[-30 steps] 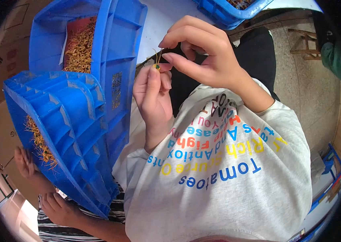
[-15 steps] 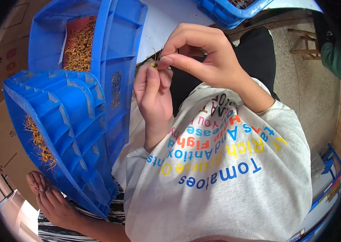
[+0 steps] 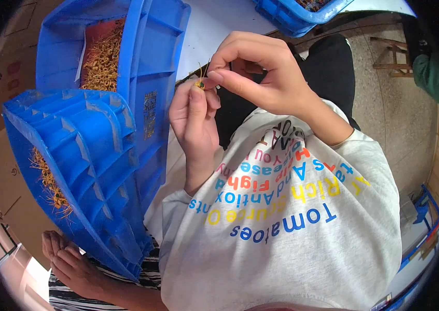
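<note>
Between the thumb and fingers of my left hand (image 3: 194,122) is a small wire-wound ring coil (image 3: 200,85), yellow-green, with two thin leads standing up from it. My right hand (image 3: 261,70) is just to its right, thumb and forefinger pinched together by one of the leads. Whether that lead is between those fingertips is too fine to make out clearly. Left of my hands stands a blue plastic crate (image 3: 149,78) with a heap of similar copper-coloured coils (image 3: 104,59) in it. A second blue crate (image 3: 87,140), tilted nearer to me, holds more coils (image 3: 49,181).
Another person's hands (image 3: 69,259) are together at the lower left, below the tilted crate. A further blue crate (image 3: 307,18) sits on the white tabletop (image 3: 211,31) at the far side. A wooden stool (image 3: 393,57) and a green sleeve (image 3: 431,78) are at the far right.
My right fingertips have shifted very slightly, and my left hand has tipped a little left with the coil. The other person's hands have moved slightly at the lower left.
</note>
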{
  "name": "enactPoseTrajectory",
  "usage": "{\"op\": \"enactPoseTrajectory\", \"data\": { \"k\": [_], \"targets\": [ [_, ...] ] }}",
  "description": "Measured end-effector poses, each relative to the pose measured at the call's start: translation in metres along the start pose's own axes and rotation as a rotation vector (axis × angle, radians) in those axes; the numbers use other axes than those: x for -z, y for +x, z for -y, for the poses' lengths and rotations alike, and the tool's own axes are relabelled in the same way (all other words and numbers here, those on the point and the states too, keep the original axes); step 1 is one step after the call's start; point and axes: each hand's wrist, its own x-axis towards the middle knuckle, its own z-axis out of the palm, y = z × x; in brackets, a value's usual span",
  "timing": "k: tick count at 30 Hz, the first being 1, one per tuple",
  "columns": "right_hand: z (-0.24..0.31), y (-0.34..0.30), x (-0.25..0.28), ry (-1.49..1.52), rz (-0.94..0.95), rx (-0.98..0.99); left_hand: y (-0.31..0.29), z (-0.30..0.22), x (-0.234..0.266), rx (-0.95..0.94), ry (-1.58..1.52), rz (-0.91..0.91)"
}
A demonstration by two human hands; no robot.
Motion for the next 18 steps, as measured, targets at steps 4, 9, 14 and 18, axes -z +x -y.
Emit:
{"op": "enactPoseTrajectory", "data": {
  "k": [4, 9, 14, 18],
  "targets": [
    [-0.001, -0.001, 0.001, -0.018, 0.006, -0.065, -0.002, -0.003, 0.000, 0.038, 0.146, -0.018],
    [0.000, 0.000, 0.003, 0.046, 0.015, -0.058, 0.001, -0.003, 0.013, 0.035, 0.244, 0.151],
    [0.001, 0.001, 0.004, 0.130, 0.029, -0.045, 0.002, 0.006, 0.010, -0.004, -0.143, 0.114],
    [0.000, -0.001, 0.006, 0.122, 0.051, 0.011, 0.003, 0.010, 0.008, -0.029, -0.207, 0.108]
  ]
}}
